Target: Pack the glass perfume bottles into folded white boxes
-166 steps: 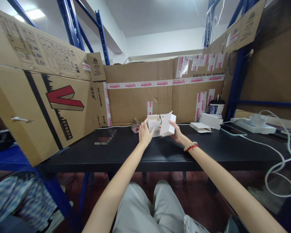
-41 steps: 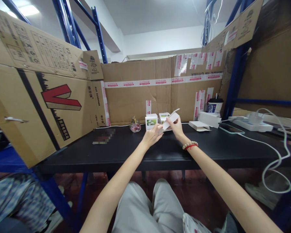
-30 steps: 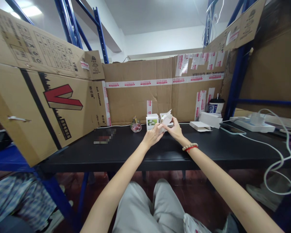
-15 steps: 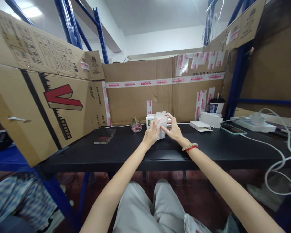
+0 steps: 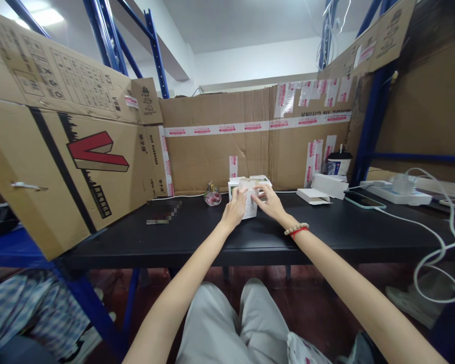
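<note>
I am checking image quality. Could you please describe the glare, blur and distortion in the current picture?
Head view: the ceiling lamp is blown out; shiny tape catches glare; the carton at left seems stretched toward the edge; a patch on the black table is pixelated; print on the held white box is too soft to read.

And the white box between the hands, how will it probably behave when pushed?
The box looks like thin card, so it may dent if squeezed hard. Its flat sides make rolling unlikely; under a gentle push, it would probably slide.
</note>
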`<action>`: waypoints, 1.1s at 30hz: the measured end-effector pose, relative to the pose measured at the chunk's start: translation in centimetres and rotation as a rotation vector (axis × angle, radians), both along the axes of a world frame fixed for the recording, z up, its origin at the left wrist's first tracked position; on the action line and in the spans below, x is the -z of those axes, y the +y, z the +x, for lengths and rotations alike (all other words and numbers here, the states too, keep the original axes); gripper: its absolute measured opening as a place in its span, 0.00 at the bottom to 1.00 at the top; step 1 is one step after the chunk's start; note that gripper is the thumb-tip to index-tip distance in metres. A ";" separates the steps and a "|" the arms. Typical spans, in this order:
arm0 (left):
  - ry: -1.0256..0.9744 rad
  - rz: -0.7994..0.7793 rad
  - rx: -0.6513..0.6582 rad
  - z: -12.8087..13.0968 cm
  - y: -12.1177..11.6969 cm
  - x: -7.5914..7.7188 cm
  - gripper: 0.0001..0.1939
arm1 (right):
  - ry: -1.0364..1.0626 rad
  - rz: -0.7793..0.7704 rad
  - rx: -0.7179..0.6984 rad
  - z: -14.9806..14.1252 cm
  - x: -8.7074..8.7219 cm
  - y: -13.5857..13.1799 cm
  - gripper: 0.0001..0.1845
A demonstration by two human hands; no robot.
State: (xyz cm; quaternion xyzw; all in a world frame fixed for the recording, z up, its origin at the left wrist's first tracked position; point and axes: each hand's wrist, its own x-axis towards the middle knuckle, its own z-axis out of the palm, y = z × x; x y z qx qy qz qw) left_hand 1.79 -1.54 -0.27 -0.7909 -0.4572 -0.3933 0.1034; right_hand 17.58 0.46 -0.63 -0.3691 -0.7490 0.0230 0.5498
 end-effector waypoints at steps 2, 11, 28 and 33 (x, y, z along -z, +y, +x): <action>0.012 0.007 -0.015 -0.1 0.2 0.1 0.19 | 0.004 -0.007 0.001 0.0 0.0 0.1 0.15; -0.088 0.016 -0.048 -0.4 0.2 -0.1 0.15 | -0.060 -0.043 -0.055 -0.3 0.6 0.6 0.24; -0.076 -0.047 -0.184 -0.9 0.3 0.0 0.19 | 0.120 -0.112 -0.037 -0.2 0.7 0.7 0.30; -0.269 -0.011 -0.166 -1.4 0.6 0.2 0.25 | 0.382 -0.343 -0.230 -0.6 0.8 1.2 0.40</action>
